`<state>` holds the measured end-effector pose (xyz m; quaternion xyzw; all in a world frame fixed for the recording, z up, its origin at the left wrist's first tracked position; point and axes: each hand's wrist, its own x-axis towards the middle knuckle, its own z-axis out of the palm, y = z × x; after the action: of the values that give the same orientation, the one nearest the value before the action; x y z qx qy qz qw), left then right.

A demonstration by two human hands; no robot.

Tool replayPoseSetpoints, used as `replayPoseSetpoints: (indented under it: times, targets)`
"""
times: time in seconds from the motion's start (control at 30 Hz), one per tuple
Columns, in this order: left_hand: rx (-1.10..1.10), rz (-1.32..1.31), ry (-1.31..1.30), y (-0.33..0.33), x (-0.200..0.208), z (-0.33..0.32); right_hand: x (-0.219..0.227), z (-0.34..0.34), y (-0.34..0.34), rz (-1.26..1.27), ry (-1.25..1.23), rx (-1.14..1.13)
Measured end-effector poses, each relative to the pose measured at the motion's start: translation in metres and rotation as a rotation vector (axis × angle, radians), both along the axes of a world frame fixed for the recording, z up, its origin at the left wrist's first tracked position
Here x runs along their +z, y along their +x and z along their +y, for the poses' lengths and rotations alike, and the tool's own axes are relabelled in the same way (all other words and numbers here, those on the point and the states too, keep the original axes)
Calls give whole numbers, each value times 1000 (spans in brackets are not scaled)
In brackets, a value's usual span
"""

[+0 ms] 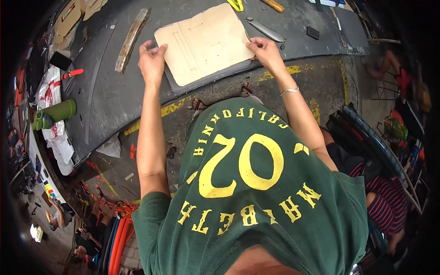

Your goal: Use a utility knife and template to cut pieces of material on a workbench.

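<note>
A tan cardboard template (206, 46) with rounded corners and thin cut slots lies on a stack of dark grey sheets (215, 79) near the table's front edge. My left hand (152, 60) grips the template's left edge, thumb on top and fingers curled. At the right edge my right hand (266, 51) pinches the template between thumb and fingers. Just beyond the right hand lies a grey cutter knife (266, 30). Whether the fingers also hold the dark sheets below cannot be made out.
The dark table (105, 91) bears a worn wooden bar (132, 40), a small black block (313, 32), a yellow loop (236, 4) and a wooden handle (273, 5). A green bottle (55, 113) and a phone (60, 60) lie left. Other people sit behind on both sides.
</note>
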<state>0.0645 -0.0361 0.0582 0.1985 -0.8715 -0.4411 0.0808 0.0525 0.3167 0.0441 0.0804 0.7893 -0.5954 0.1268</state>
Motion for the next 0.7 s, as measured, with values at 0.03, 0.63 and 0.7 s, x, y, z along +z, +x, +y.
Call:
replayPoseSetpoints:
  times: [0.03, 0.63, 0.7]
  targets:
    - [7, -2, 6, -1, 2, -2, -1, 0, -4, -15, 114, 54]
    - [-208, 97, -430, 28, -41, -4, 19, -8, 11, 43, 442, 155]
    - [-206, 119, -420, 31, -49, -8, 19, -11, 13, 85, 460, 163]
